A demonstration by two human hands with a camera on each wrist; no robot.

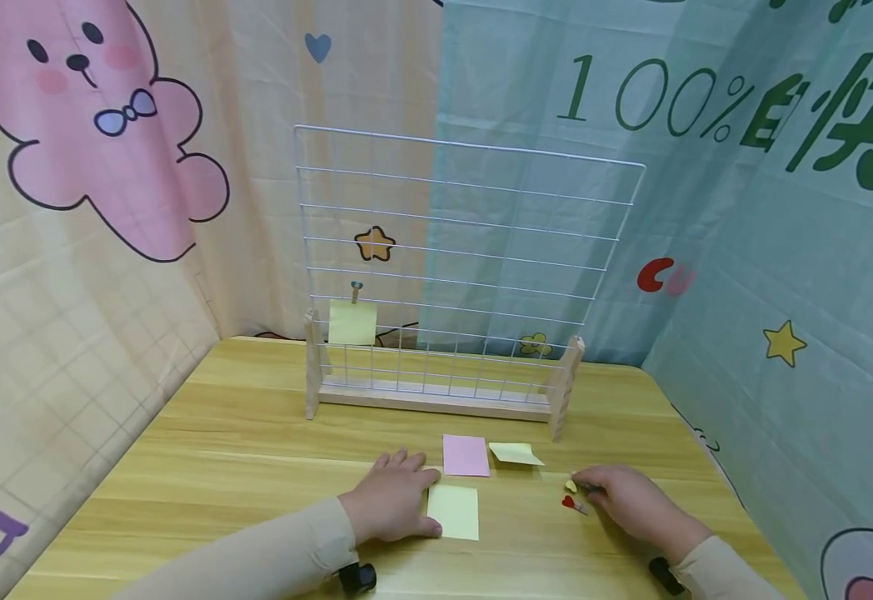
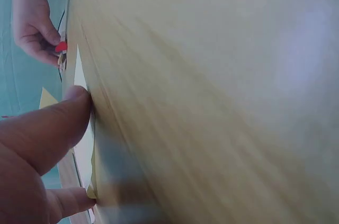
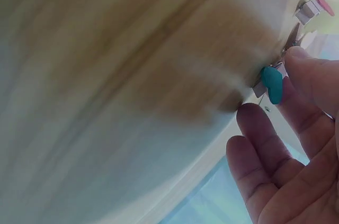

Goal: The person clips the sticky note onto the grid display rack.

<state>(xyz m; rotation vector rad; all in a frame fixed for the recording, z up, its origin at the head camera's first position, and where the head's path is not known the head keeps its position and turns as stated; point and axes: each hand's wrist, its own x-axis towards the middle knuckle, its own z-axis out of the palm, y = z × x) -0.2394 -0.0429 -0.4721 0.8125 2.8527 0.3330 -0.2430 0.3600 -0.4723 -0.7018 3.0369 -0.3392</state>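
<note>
My left hand (image 1: 395, 497) lies spread on the table, its thumb and fingertips at the left edge of a pale yellow sticky note (image 1: 457, 513). In the left wrist view, the thumb (image 2: 77, 105) presses by the note's edge. My right hand (image 1: 627, 498) is low over the table to the right, thumb and index finger pinching a small clothespin with a teal heart (image 3: 273, 84). Beside those fingertips lie a clothespin with a red heart (image 1: 568, 502) and one with a yellow heart (image 1: 571, 485).
A pink sticky note (image 1: 466, 456) and a curled yellow note (image 1: 516, 453) lie farther back. Behind them stands a white wire grid (image 1: 451, 225) in a wooden base (image 1: 436, 402). One yellow note (image 1: 352, 323) hangs there by a clothespin (image 1: 356, 292). Printed curtains surround the table.
</note>
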